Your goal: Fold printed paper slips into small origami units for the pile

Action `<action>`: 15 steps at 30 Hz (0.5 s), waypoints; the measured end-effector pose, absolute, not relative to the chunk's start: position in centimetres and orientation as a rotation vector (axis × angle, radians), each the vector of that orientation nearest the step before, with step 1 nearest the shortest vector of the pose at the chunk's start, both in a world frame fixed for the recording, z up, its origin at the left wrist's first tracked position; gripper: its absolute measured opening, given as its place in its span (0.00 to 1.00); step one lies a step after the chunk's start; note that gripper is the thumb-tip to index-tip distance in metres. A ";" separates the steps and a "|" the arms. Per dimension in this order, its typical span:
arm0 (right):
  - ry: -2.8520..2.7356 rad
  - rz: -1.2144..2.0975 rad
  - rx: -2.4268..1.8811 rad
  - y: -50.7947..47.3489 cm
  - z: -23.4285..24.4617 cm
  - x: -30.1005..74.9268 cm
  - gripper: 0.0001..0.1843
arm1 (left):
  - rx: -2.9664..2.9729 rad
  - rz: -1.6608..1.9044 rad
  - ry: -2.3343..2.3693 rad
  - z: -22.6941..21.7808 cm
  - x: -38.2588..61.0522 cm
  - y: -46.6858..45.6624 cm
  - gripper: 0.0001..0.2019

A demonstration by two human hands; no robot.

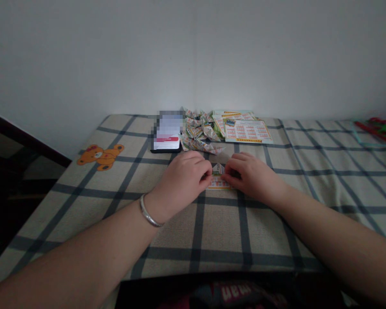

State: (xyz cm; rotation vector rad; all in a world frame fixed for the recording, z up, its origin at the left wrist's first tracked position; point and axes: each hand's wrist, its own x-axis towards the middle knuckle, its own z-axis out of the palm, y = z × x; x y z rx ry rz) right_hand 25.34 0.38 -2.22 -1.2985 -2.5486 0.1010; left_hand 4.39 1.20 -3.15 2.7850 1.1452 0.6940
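Note:
A small printed paper slip lies on the checked bedcover, partly folded. My left hand and my right hand meet over it, both with fingers curled and pinching its folded top edges. A silver bracelet circles my left wrist. Most of the slip is hidden under my fingers.
Behind my hands lie a heap of folded paper pieces, a stack of flat printed sheets and a lit phone. An orange bear print marks the cover at left. Red and green sticks lie far right. A white wall stands behind.

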 end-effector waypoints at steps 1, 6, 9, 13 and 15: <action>-2.546 0.096 -1.299 0.4 -2.2 25.3 0.09 | 2.784 0.701 1.150 -3.2 4.4 1.2 0.03; -2.589 0.022 -1.315 0.3 -2.0 25.4 0.09 | 2.801 0.698 1.134 -3.3 4.3 1.1 0.03; -2.592 -0.022 -1.349 0.4 -2.0 25.5 0.08 | 2.831 0.674 1.089 -3.2 4.2 1.1 0.05; -2.561 0.013 -1.381 0.5 -2.0 25.6 0.07 | 2.872 0.617 1.055 -2.9 4.2 0.9 0.08; -2.547 0.016 -1.383 0.5 -2.0 25.7 0.08 | 2.899 0.606 1.048 -2.9 4.2 0.8 0.07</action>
